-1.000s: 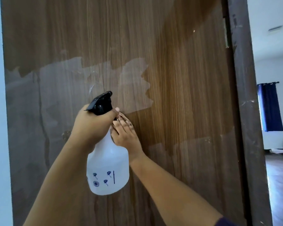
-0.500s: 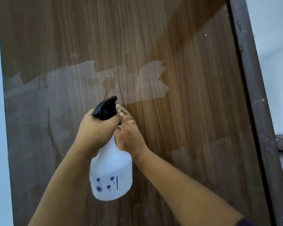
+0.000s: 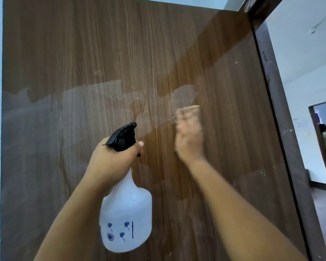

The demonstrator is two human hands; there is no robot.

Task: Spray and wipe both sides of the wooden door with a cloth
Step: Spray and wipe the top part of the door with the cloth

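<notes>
Against one door [image 3: 83, 53], two hands, one spray bottle [image 3: 125, 219]

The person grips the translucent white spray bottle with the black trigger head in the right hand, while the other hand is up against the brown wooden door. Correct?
Not quite. The head view shows the left hand gripping the translucent white spray bottle with the black trigger head; the blurred right hand is the one up against the brown wooden door.

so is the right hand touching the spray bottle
Apart. The head view shows bare door between the blurred right hand and the spray bottle, which the left hand grips.
</notes>
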